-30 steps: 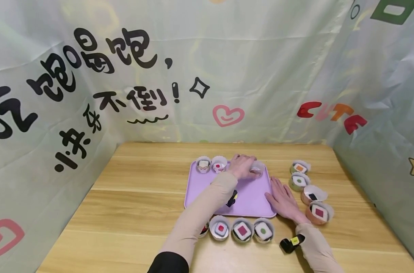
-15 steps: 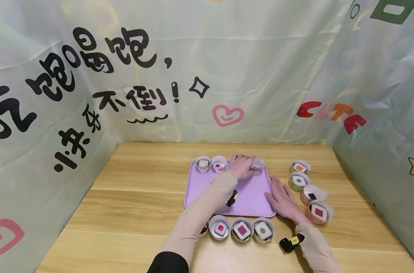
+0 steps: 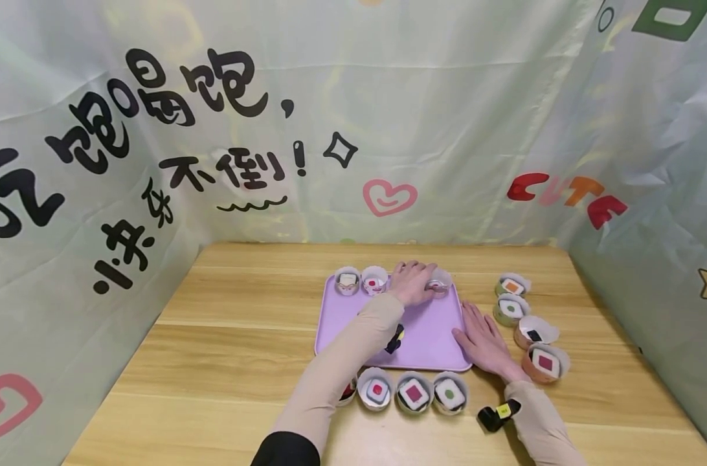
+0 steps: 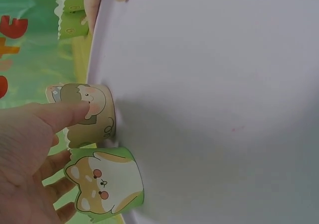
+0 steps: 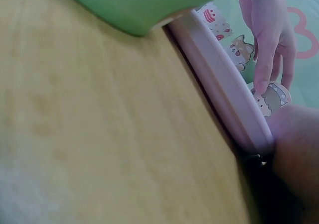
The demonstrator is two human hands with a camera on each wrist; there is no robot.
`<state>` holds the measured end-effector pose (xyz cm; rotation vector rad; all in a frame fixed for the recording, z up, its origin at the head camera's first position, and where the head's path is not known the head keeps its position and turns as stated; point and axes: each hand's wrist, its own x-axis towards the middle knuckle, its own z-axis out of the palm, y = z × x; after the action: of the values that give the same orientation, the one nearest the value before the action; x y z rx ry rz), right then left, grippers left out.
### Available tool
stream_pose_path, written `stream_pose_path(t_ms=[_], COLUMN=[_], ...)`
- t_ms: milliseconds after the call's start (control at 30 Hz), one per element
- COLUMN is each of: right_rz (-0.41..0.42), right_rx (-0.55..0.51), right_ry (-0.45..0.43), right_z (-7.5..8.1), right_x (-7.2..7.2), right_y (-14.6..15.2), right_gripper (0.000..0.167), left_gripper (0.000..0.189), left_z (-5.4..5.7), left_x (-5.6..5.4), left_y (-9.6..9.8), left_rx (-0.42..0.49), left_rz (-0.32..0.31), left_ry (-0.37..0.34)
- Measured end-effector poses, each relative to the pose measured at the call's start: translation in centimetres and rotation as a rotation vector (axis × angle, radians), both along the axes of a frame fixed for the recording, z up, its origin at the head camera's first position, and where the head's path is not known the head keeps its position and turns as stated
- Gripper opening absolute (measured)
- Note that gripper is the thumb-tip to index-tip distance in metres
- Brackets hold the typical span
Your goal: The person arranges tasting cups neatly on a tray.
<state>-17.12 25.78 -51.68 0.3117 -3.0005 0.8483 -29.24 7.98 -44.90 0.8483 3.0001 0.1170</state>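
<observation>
Your left hand (image 3: 413, 283) pinches a paper cup (image 4: 99, 122) at the far-right corner of the tray (image 3: 435, 336), seemingly to steady it, while your straight-fingered right hand (image 3: 486, 340) likely braces the right edge.

Head view is bright, right wrist view (tabletop (image 5: 99, 134) especially) blurry.

I can read black Chinese lettering (image 3: 110, 129) at the upper left of my head view: 吃饱喝饱, with 吃 partly cut by the frame edge. Beneath it, smaller lettering (image 3: 186, 173) says 快乐不倒! Right of centre, coloured letters (image 3: 554, 193) spell CUTE; my left wrist view shows them sideways. All stand on the fabric backdrop (image 3: 447, 116). At lower right, a yellow label (image 3: 504, 411) on a black device (image 3: 492, 421) is too small for me to read.
</observation>
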Motion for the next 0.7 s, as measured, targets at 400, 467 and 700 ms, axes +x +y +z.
stream_pose_path(t_ms=[400,467,700], right_rz=[0.002,0.003,0.002], right_rx=[-0.006,-0.008,-0.009], right_ry=[-0.007,-0.008,-0.002], right_z=[0.2,0.2,0.3], right_x=[0.1,0.1,0.1], right_y=[-0.1,-0.1,-0.1], right_gripper=[0.067,0.067,0.067], left_gripper=[0.074,0.074,0.075], left_z=[0.2,0.2,0.3], left_x=[0.5,0.5,0.5], left_y=[-1.2,-1.4,-2.0], left_rx=[0.091,0.102,0.179], left_rz=[-0.039,-0.041,-0.048], left_ry=[-0.038,-0.050,-0.096])
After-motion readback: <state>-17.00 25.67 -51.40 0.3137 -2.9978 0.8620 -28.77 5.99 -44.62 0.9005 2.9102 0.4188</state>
